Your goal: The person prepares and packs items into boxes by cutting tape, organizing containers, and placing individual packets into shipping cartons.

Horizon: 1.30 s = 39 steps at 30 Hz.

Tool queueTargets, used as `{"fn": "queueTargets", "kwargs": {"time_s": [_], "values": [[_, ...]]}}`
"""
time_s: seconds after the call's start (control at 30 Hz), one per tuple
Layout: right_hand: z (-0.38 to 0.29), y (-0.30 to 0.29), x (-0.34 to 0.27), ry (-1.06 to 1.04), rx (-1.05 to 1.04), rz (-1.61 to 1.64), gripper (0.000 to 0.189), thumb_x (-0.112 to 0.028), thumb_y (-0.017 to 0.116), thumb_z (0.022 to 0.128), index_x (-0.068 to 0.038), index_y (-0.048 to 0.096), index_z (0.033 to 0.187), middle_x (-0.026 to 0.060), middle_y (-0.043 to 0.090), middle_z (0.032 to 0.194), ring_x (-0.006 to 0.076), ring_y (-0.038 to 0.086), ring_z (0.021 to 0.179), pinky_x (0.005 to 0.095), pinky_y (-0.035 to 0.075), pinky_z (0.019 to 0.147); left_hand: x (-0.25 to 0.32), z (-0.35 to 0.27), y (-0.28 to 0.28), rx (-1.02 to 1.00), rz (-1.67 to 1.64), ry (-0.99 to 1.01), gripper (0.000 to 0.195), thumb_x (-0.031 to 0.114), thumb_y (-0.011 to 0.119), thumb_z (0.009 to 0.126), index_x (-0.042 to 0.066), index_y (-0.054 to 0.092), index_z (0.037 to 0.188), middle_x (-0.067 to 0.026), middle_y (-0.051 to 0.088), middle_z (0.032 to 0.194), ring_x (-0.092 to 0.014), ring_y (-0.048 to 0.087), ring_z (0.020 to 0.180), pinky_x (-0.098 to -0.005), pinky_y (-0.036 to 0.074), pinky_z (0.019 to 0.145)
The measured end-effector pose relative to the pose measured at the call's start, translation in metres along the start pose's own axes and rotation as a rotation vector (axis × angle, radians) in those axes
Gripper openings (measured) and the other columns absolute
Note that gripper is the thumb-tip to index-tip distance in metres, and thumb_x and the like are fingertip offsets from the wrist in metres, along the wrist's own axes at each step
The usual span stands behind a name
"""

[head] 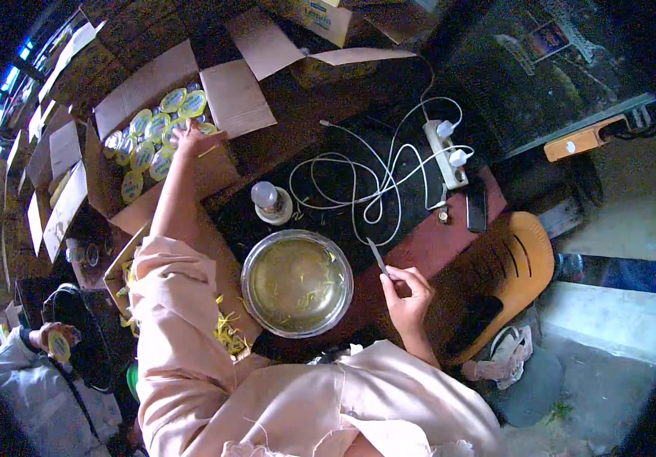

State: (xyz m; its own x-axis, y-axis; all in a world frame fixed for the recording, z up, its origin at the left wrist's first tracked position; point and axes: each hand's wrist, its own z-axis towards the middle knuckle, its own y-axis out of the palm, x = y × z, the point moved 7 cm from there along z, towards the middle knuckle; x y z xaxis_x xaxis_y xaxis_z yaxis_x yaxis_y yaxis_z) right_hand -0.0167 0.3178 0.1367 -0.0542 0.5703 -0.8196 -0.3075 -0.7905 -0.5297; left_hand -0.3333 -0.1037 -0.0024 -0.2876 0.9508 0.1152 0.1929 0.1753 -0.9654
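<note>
My left hand (pixel 187 140) reaches into an open cardboard box (pixel 208 167) at the upper left. Its fingers touch the plastic cups (pixel 156 127), which have printed, yellow-rimmed lids; whether they grip one is hidden. Between thumb and fingers, my right hand (pixel 409 297) pinches a thin, flat metal blade (pixel 377 256), its tip pointing up and away from me. Left of that hand stands a round, clear basin (pixel 246 305) of yellowish liquid with thin yellow shreds in it.
Behind the basin is a capped jar (pixel 273 208). White cables (pixel 356 197) run to a power strip (pixel 445 154) near a phone (pixel 476 210). An orange plastic chair (pixel 525 251) is at right. Yellow strips (pixel 229 334) lie beside my left sleeve. Another person's hand (pixel 53 334) holds a cup at lower left.
</note>
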Motion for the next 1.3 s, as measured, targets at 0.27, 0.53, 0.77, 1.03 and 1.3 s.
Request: {"fn": "queueTargets", "kwargs": {"time_s": [0.27, 0.53, 0.77, 1.03, 1.3], "values": [[0.018, 0.012, -0.007, -0.006, -0.047, 0.031, 0.013, 0.001, 0.065, 0.068, -0.002, 0.064, 0.081, 0.0071, 0.06, 0.071, 0.0139, 0.057, 0.06, 0.0227, 0.045, 0.055, -0.012, -0.006, -0.061, 0.222, -0.082, -0.043, 0.091, 0.058, 0.07, 0.049, 0.008, 0.04, 0.119, -0.0266, 0.035, 0.124, -0.041, 0.033, 0.115, -0.0484, 0.025, 0.096], [0.022, 0.013, -0.025, -0.135, -0.094, 0.063, 0.015, 0.002, 0.065, 0.068, -0.001, 0.064, 0.083, 0.0066, 0.06, 0.07, 0.0132, 0.056, 0.062, 0.0229, 0.045, 0.057, 0.0, -0.063, -0.174, 0.328, -0.123, 0.182, 0.061, 0.047, 0.069, 0.059, 0.02, 0.049, 0.11, -0.0143, 0.054, 0.108, -0.033, 0.043, 0.108, -0.0456, 0.031, 0.092], [0.01, 0.026, -0.04, -0.349, -0.346, -0.122, 0.029, 0.0, 0.062, 0.066, -0.006, 0.061, 0.094, 0.007, 0.058, 0.069, 0.0204, 0.057, 0.065, 0.0291, 0.047, 0.059, 0.022, -0.228, -0.211, 0.194, -1.021, 0.631, 0.059, 0.009, 0.073, 0.062, 0.007, 0.044, 0.114, -0.0041, 0.052, 0.103, -0.013, 0.05, 0.095, -0.0295, 0.043, 0.08], [-0.051, 0.113, -0.044, -0.549, -0.697, -0.644, 0.011, -0.014, 0.057, 0.069, -0.011, 0.056, 0.079, 0.0075, 0.059, 0.076, 0.0241, 0.058, 0.076, 0.0374, 0.042, 0.066, 0.117, -0.418, -0.182, 0.117, -1.125, 0.829, 0.072, 0.012, 0.075, 0.05, 0.002, 0.042, 0.114, -0.0084, 0.049, 0.107, -0.017, 0.049, 0.099, -0.0308, 0.04, 0.087], [-0.071, 0.113, -0.093, -0.8, -0.548, -0.273, 0.016, -0.026, 0.055, 0.07, -0.013, 0.053, 0.079, 0.0053, 0.053, 0.075, 0.0205, 0.053, 0.074, 0.0359, 0.039, 0.062, 0.114, -0.484, -0.149, 0.497, -1.342, 0.927, 0.086, 0.014, 0.078, 0.049, 0.003, 0.03, 0.12, -0.0145, 0.042, 0.115, -0.025, 0.044, 0.107, -0.0352, 0.039, 0.088]]}}
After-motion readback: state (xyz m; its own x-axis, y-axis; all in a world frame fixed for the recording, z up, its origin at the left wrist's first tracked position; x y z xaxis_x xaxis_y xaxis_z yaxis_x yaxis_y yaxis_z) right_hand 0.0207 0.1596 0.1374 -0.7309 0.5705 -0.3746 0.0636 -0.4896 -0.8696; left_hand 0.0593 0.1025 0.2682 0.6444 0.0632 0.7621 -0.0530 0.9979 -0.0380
